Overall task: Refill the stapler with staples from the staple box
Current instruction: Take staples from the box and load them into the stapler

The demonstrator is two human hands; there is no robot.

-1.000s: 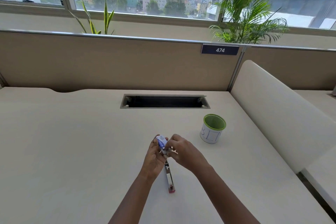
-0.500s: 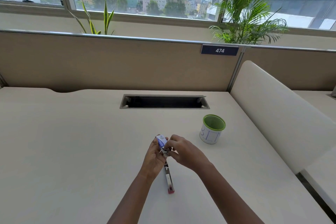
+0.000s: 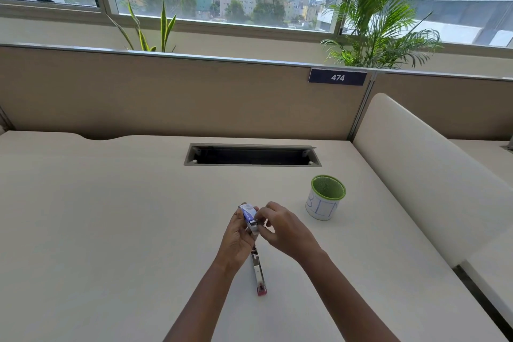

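A small blue and white staple box (image 3: 248, 213) is held just above the desk in my left hand (image 3: 236, 236), whose fingers wrap its left side. My right hand (image 3: 283, 228) pinches the box's open near end, where the inner tray shows. The stapler (image 3: 258, 272), a narrow metal strip with a red tip, lies on the desk below both hands, pointing toward me. Its far end is hidden under my hands.
A white cup with a green rim (image 3: 326, 197) stands to the right of my hands. A dark cable slot (image 3: 252, 154) is cut into the white desk (image 3: 111, 216) farther back. A padded white divider (image 3: 433, 175) borders the right side, a beige partition (image 3: 166, 91) the back.
Both hands stay on the staple box with only slight finger movement at its open end. The stapler has not moved.
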